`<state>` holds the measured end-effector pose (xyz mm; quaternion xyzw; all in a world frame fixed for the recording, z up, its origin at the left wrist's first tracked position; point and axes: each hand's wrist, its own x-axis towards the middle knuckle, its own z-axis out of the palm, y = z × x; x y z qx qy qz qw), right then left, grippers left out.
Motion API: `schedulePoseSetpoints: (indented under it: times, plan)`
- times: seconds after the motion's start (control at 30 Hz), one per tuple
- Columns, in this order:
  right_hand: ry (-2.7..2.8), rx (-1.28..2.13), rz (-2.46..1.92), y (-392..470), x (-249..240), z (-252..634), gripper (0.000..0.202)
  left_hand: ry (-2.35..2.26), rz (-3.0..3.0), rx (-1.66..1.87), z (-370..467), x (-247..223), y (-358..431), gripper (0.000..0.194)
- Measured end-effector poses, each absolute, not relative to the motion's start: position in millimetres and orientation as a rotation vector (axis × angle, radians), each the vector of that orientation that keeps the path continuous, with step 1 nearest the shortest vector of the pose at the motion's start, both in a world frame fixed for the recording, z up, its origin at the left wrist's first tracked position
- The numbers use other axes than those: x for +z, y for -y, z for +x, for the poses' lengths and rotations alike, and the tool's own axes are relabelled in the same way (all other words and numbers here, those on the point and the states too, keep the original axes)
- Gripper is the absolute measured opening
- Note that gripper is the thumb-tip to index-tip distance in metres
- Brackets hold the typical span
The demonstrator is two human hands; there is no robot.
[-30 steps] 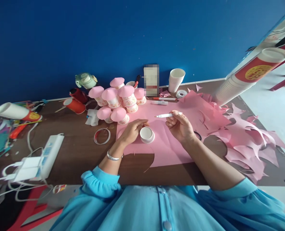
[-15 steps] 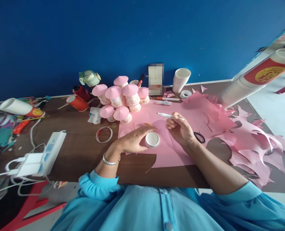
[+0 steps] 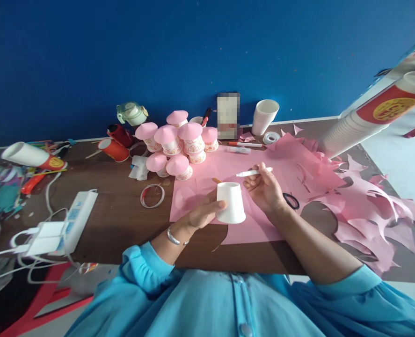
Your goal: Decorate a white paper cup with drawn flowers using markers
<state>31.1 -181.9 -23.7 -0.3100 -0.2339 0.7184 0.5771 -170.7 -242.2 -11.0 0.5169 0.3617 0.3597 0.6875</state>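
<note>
The left hand gripped an upside-down white cup over the pink paper, thumb pressed on its side, the other fingers largely hidden behind. The right hand pinched a white pen between thumb and forefinger, remaining fingers loosely curled, its tip pointing left near the cup's base.

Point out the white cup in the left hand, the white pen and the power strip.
White cup (image 3: 231, 206), head view: middle of its side wall.
White pen (image 3: 248, 173), head view: on its exposed barrel.
Power strip (image 3: 78, 220), head view: middle of its long body.
</note>
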Motion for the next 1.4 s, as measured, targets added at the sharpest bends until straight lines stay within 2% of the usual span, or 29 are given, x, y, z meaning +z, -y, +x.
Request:
schedulePoseSetpoints:
  times: [0.1,0.23,0.3,0.43,0.57,0.77,0.9,1.03,1.13,1.4]
  plan:
    - [0.481,1.654,-0.762,179,-19,36,0.041,-0.712,0.765,0.828,-159,-12,242,0.069]
    - [0.477,1.585,-0.721,178,-4,47,0.041,-0.664,0.578,0.935,-154,-5,237,0.062]
    - [0.534,1.549,-0.700,181,7,50,0.041,-0.665,0.594,0.959,-154,-1,235,0.059]
    - [0.682,1.478,-0.760,196,23,45,0.024,-0.730,0.673,0.972,-159,-2,232,0.059]
    - [0.993,1.276,-0.803,220,25,33,0.033,-0.818,0.754,0.999,-163,-14,229,0.060]
    - [1.531,0.944,-0.819,247,25,26,0.010,-0.900,0.885,1.063,-164,-28,223,0.053]
    - [1.791,0.649,-0.779,251,20,21,0.018,-0.941,1.008,1.061,-165,-31,223,0.050]
    - [1.917,0.616,-0.764,252,11,18,0.022,-0.932,0.990,1.061,-165,-33,225,0.047]
    - [1.960,0.432,-0.717,250,12,18,0.025,-0.916,0.916,1.039,-166,-33,226,0.045]
    - [1.992,0.262,-0.684,247,12,15,0.017,-0.940,0.748,1.064,-161,-20,230,0.051]
